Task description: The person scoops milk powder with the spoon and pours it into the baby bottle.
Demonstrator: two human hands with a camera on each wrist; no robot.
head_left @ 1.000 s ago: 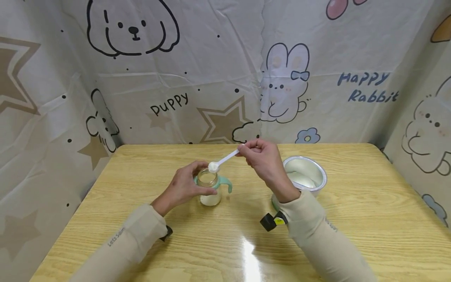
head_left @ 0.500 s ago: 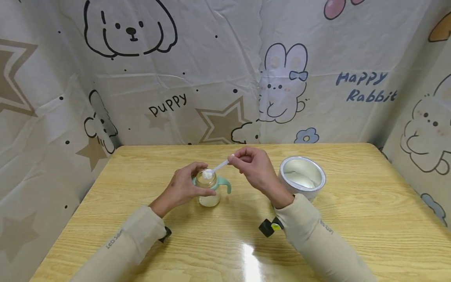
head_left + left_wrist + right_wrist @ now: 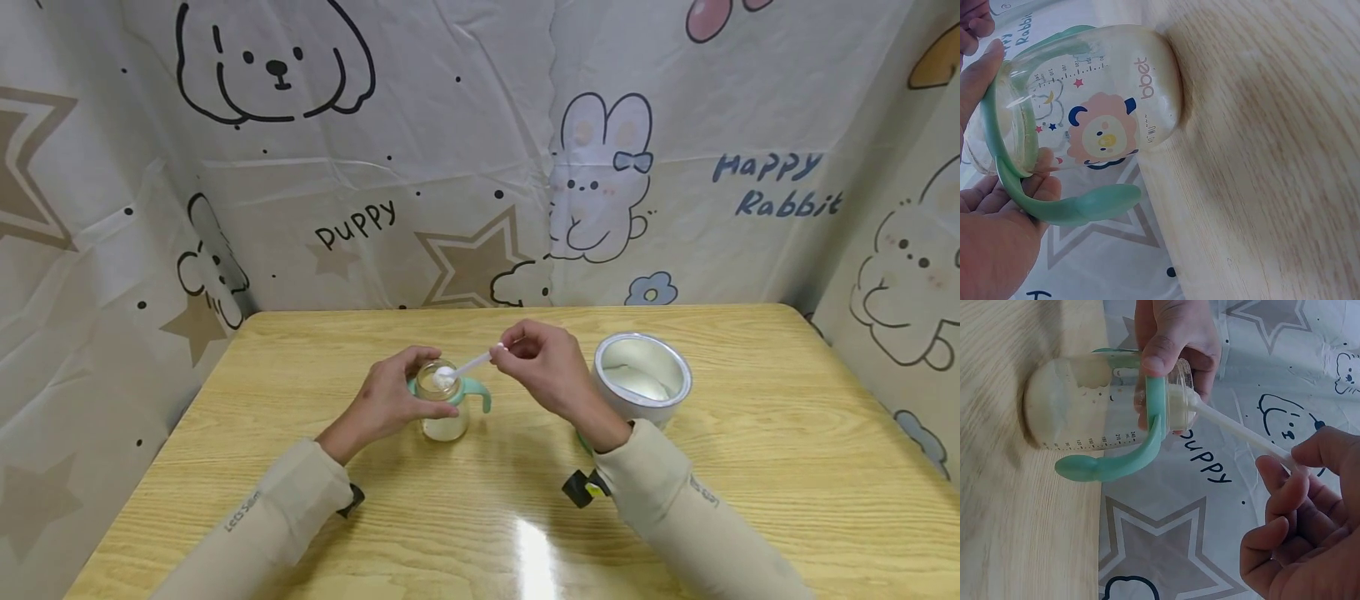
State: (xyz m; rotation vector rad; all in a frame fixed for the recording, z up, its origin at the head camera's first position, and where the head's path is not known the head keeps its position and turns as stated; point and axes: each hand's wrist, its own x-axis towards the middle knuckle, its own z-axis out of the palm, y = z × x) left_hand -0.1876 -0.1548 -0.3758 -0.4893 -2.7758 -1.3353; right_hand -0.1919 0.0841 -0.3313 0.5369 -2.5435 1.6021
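A clear baby bottle (image 3: 446,427) with a green two-handled collar stands upright on the table, pale contents in its lower part. Its neck is held by my left hand (image 3: 388,398), thumb and fingers on either side of the collar. The left wrist view shows printed measuring marks and a lion face on the bottle wall (image 3: 1104,100). Between thumb and fingertips, my right hand (image 3: 551,371) pinches the end of a long-handled white measuring scoop (image 3: 1241,432). The scoop's bowl sits within the bottle's mouth, with white powder (image 3: 444,377) showing in it from above.
An open can (image 3: 641,350) of pale powder stands to the right, partly behind my right forearm; something green shows low beside it. Underneath is a wood-grain table (image 3: 750,467). A printed cloth (image 3: 465,167) hangs along the table's back and sides.
The scoop was above the bottle's rim a second ago; my right hand has brought it down and left, its bowl now in the mouth. My left hand keeps its grip on the bottle.
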